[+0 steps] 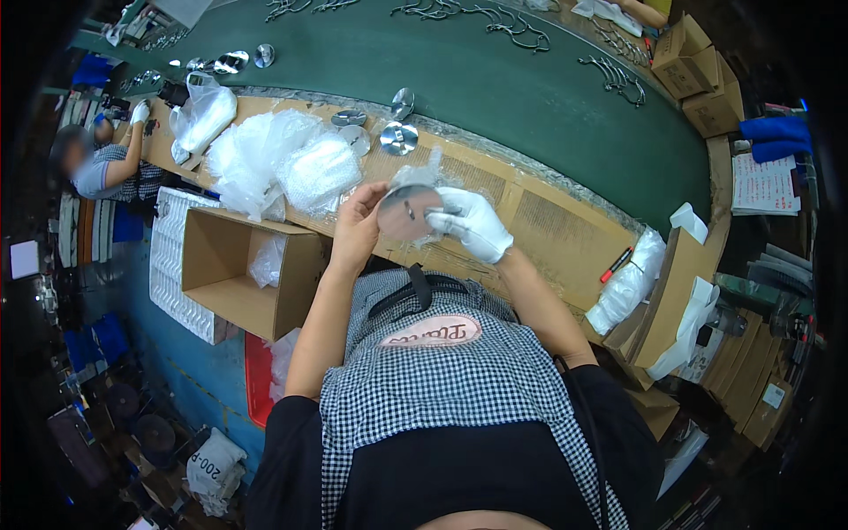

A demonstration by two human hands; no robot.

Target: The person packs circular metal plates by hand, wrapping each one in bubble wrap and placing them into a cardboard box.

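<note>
A round polished metal disc (402, 221) with a small dark slot-like mark near its middle is held up in front of my apron. My bare left hand (357, 228) grips its left edge. On its right side, my white-gloved right hand (479, 227) pinches it with the fingers over the face. Crumpled clear plastic wrap (420, 177) shows behind and around the disc. Just beyond, a shiny disc with cut-outs (399, 138) lies at the belt's edge, with another tilted disc (403, 103) behind it.
Bubble wrap bags (322, 172) are heaped to the left on the cardboard-covered bench (548, 221). An open carton (234, 296) stands below them. A red marker (616, 265) and a cardboard box (676, 291) are at the right. Curved metal parts (611, 81) lie on the green belt (574, 124). A co-worker (110, 172) sits far left.
</note>
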